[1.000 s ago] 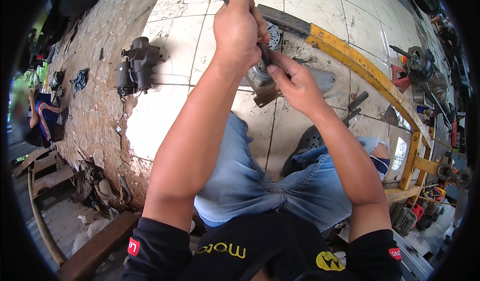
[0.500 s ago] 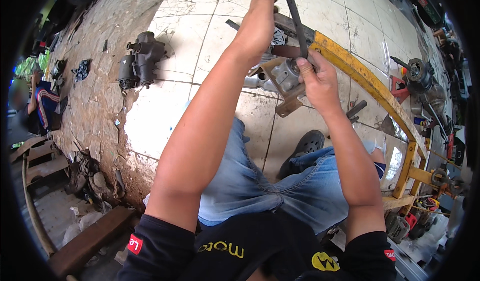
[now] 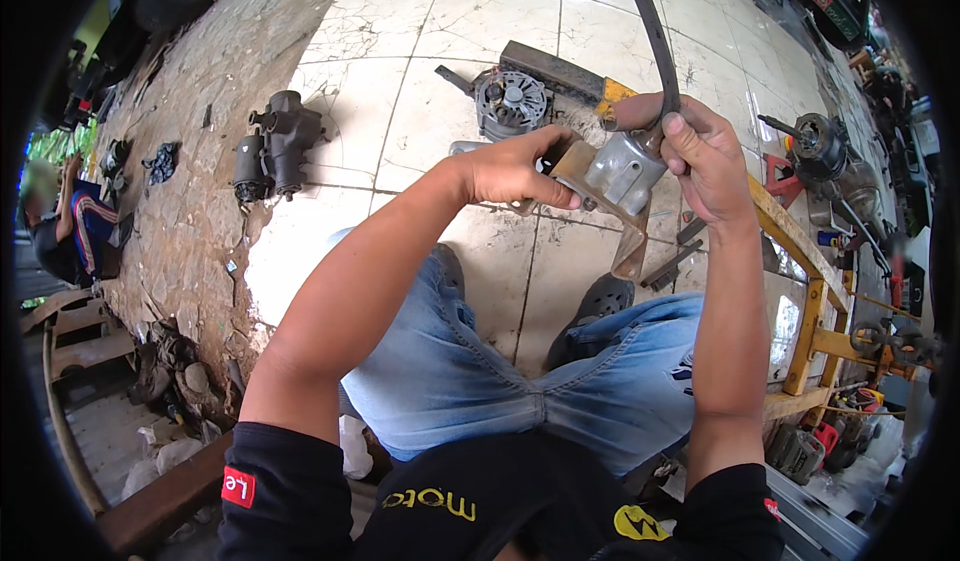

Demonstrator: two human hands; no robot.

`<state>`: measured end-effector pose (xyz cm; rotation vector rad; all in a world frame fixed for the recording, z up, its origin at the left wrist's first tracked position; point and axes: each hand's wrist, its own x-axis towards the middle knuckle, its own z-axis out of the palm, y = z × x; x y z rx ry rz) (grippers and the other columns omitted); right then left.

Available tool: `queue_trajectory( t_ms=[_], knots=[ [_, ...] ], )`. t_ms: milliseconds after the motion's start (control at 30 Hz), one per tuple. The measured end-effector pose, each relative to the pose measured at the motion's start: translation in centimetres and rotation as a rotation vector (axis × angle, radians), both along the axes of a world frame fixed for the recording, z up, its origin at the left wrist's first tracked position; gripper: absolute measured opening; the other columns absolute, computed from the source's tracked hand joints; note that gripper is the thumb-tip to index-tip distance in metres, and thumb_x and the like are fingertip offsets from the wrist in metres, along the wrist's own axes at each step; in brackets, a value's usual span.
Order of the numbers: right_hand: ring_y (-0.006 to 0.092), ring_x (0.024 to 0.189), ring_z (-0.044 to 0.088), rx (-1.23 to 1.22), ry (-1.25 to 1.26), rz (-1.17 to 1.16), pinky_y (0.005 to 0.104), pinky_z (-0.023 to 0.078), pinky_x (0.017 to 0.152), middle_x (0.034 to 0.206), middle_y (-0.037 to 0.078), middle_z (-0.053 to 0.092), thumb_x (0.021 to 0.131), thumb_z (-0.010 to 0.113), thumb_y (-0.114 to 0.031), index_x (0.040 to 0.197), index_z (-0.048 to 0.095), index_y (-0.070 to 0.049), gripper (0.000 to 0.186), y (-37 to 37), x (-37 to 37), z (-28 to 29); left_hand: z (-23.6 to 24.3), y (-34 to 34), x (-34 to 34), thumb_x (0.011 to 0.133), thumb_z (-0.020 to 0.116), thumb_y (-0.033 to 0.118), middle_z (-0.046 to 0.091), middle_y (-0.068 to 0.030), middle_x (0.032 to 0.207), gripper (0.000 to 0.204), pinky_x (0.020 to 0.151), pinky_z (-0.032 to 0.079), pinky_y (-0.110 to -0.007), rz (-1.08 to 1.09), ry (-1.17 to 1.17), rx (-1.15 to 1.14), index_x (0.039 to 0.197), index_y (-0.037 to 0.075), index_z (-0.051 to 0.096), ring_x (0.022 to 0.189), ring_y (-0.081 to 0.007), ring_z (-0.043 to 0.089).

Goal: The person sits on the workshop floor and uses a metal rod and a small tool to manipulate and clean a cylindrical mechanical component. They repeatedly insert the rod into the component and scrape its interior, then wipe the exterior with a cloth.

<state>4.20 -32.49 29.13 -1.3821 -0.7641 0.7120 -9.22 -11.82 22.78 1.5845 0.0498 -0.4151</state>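
Note:
A silver cast-metal housing point(image 3: 626, 173) with a flat, rusty mounting bracket point(image 3: 629, 251) is held above the tiled floor, ahead of my knees. My left hand point(image 3: 520, 169) is closed on the bracket's left side, its thumb pressed along the plate. A long black hose point(image 3: 650, 31) rises from the top of the housing past the upper edge of the view. My right hand point(image 3: 705, 146) pinches this hose at its lower end, thumb in front, against the housing. The right fingertips behind the hose are partly hidden.
Beyond my left hand lies a round alternator point(image 3: 511, 101) beside a dark metal beam point(image 3: 550, 74). A dark motor-like part point(image 3: 282, 146) stands at left. The yellow metal frame point(image 3: 785, 231) curves along the right, near a red stand point(image 3: 782, 181). Another person point(image 3: 75, 216) sits far left.
My left hand has come down from beside the upper hose onto the bracket. The housing has moved right and turned with my right hand, and the alternator behind it now shows.

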Motion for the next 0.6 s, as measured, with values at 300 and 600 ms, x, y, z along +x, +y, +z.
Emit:
queue_trajectory(
  t_ms=[300, 600],
  knots=[
    [0.0033, 0.064, 0.043, -0.088, 0.120, -0.094, 0.0170, 0.032, 0.057, 0.075, -0.006, 0.054, 0.097, 0.063, -0.029, 0.114, 0.065, 0.001, 0.035, 0.0, 1.6, 0.5, -1.7, -4.4, -1.0, 0.073, 0.060, 0.027, 0.055, -0.0091, 0.096, 0.068, 0.063, 0.041, -0.028, 0.237, 0.035, -0.172, 0.131, -0.003, 0.044, 0.079, -0.0156, 0.049],
    [0.0146, 0.104, 0.061, -0.150, -0.244, -0.366, 0.0290, 0.046, 0.093, 0.112, 0.008, 0.069, 0.101, 0.054, -0.025, 0.125, 0.064, -0.001, 0.035, -1.3, -0.2, 0.7, 2.9, -4.4, -1.0, 0.073, 0.057, 0.025, 0.055, -0.0134, 0.104, 0.070, 0.077, 0.044, -0.029, 0.503, 0.086, -0.089, 0.134, -0.005, 0.041, 0.092, -0.0184, 0.053]
  ],
)
